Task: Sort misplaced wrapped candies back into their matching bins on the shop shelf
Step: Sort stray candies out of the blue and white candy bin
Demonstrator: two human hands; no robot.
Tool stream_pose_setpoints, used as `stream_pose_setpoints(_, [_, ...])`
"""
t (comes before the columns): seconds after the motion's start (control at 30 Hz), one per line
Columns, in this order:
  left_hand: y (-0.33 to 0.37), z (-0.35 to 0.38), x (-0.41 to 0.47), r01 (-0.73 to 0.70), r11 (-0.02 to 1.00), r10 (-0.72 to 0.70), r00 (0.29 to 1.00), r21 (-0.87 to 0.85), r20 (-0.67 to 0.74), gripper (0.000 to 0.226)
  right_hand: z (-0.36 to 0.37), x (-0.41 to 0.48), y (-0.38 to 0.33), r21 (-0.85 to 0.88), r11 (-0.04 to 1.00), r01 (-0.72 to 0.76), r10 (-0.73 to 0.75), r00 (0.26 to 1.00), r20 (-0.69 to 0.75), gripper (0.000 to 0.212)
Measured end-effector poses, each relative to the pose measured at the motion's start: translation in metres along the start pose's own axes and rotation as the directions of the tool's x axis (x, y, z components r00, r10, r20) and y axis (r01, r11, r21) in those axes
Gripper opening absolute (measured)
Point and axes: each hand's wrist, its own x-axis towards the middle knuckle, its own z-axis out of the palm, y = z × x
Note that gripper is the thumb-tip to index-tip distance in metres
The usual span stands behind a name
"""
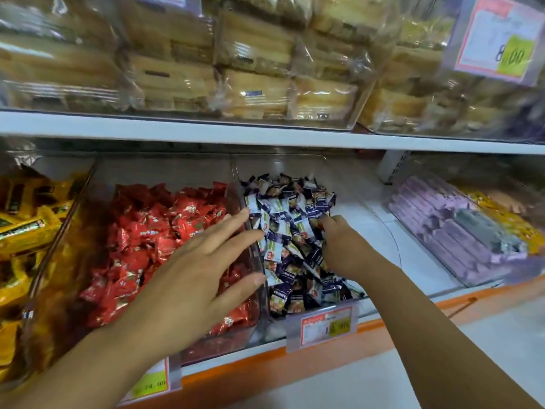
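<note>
Reaching over a clear plastic bin (pixel 147 172) of red foil-wrapped candies (pixel 147 228) with the left hand (pixel 194 261), palm down, fingers straight and spread, tips at the transparent divider (pixel 236 184). Digging into the neighbouring clear bin (pixel 368 208), into its heap of navy-and-white wrapped candies (pixel 289 208), with the right hand (pixel 339 243), fingers curled down among the wrappers; cannot tell whether anything is pinched. Flanked by yellow packets (pixel 23 225) on the left and lilac packs (pixel 436 219) on the right, beneath a white shelf (pixel 206 132) of clear-bagged bread (pixel 250 84). Orange-bordered price tag (pixel 324 323) at the front rail.
</note>
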Motion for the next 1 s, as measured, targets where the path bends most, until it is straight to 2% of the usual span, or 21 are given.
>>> stream_pose_setpoints(0.1, [-0.001,-0.002,0.0,0.0,1.0,0.0,1.0,0.009,0.003,0.068,-0.007,-0.002,0.008,0.285,0.958,-0.003,-0.01,0.999,0.046,0.05])
stream_pose_setpoints(0.2, [-0.001,-0.001,0.001,0.004,0.999,-0.004,1.0,0.034,0.008,0.069,-0.01,-0.008,0.012,0.442,0.894,-0.071,0.035,0.995,0.091,0.055])
stream_pose_setpoints(0.3, [-0.001,0.0,0.001,0.005,0.999,-0.005,1.0,0.032,0.012,0.07,-0.004,-0.013,0.012,0.488,0.87,-0.073,0.033,0.995,0.09,0.059])
stream_pose_setpoints(0.4, [0.0,0.002,0.001,0.007,1.0,-0.007,1.0,0.018,0.007,0.071,-0.004,-0.013,0.01,0.521,0.85,-0.08,0.028,0.994,0.108,0.053])
stream_pose_setpoints(0.63, [0.002,0.003,-0.001,0.023,0.999,-0.023,1.0,-0.029,-0.007,0.071,-0.005,-0.015,0.012,0.629,0.776,-0.033,0.068,0.997,-0.031,0.036])
stream_pose_setpoints(0.77, [0.003,0.003,0.0,0.02,0.999,-0.02,1.0,-0.031,-0.004,0.07,-0.026,-0.021,0.007,0.788,0.613,0.064,0.063,0.989,-0.13,0.029])
stream_pose_setpoints(0.87, [0.003,0.003,0.001,0.018,0.999,-0.018,1.0,-0.029,-0.003,0.07,-0.039,-0.027,-0.006,0.825,0.55,0.126,-0.034,0.991,-0.129,0.027])
stream_pose_setpoints(0.93, [0.002,0.003,0.001,0.019,0.999,-0.019,1.0,-0.034,0.001,0.069,-0.042,-0.032,-0.016,0.852,0.513,0.106,-0.168,0.986,-0.021,0.031])
stream_pose_setpoints(1.0, [0.002,0.003,0.0,0.021,0.999,-0.021,1.0,-0.033,0.004,0.069,-0.043,-0.031,-0.015,0.809,0.583,0.073,-0.242,0.966,0.087,0.034])
